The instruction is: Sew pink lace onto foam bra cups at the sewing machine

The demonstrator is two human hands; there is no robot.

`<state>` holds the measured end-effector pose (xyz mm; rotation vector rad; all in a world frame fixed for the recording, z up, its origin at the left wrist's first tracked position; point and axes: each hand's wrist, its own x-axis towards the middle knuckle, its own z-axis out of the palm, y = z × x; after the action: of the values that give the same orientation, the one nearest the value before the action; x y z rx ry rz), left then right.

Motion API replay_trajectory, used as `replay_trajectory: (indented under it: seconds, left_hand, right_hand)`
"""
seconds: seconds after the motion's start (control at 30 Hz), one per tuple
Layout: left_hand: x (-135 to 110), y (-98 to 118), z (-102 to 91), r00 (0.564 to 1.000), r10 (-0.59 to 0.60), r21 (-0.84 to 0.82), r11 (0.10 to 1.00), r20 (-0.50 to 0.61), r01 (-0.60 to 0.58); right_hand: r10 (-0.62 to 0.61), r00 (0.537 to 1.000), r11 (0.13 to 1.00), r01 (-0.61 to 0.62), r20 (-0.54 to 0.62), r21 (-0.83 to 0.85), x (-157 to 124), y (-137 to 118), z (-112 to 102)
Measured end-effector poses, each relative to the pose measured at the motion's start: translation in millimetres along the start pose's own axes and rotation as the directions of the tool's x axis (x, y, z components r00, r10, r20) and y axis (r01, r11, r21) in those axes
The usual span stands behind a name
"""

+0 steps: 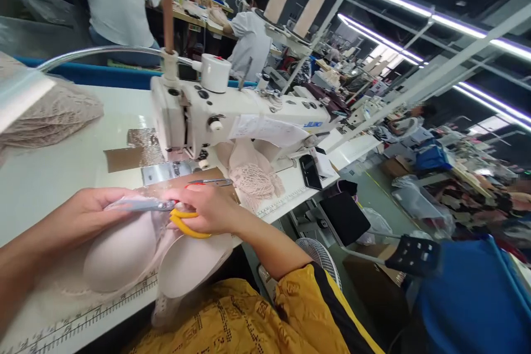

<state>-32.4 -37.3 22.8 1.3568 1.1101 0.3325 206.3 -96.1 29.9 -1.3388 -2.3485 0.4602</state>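
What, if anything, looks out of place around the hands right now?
Nothing looks spilled or broken. The only slight oddity is the pale bra overhanging the near edge of the table: one cup partly juts past it while the other rests on top.

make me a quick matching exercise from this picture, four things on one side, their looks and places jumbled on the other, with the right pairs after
Things
1. scissors
2. bra
3. phone
4. machine

Looks and places
A. black, lying on the table
B. white, paper on its side
C. yellow-handled, in the right hand
D. pale, partly over the table's near edge

Pairs: 1-C, 2-D, 3-A, 4-B
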Motion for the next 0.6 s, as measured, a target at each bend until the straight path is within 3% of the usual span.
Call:
replay_trajectory:
  seconds: [0.13, 0.3, 0.6]
  left_hand:
    - [-4.9, 8.8, -0.2, 0.998, 0.062, 0.019, 0.998, 0.022, -0.062]
    - [-0.2, 1.3, -3.4, 0.990, 0.130, -0.188, 0.975, 0.059, -0.117]
    - [4.3, -7.3, -5.0, 0.990, 0.144, -0.233, 0.962, -0.004, -0.141]
  right_hand:
    - [0.054, 0.998, 0.994, -0.052, -0.021, 0.096, 0.5, 11.1, 4.1]
    - [0.121, 0.990, 0.989, -0.113, -0.077, 0.096, 0.8, 20.8, 13.6]
    - [0.024, 0.988, 1.000, -0.023, -0.153, 0.006, -3.6, 19.1, 14.1]
